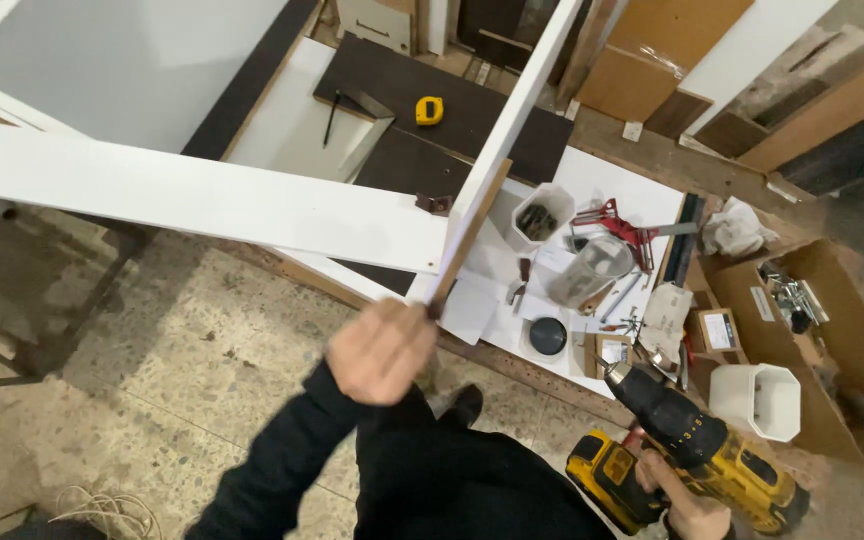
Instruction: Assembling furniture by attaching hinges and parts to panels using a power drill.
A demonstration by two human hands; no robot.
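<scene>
Overhead, flat white laminated panel

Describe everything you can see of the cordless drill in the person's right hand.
The cordless drill is yellow and black, its casing plastic by the look of it. A black front barrel ends in a dark chuck with a short bit that points up and to the left, toward the cluttered workbench. A blocky yellow battery pack sits at the foot of the grip. The right hand is wrapped around the handle and holds the tool low, in the air beside the person's body. Nothing else touches it.
</scene>
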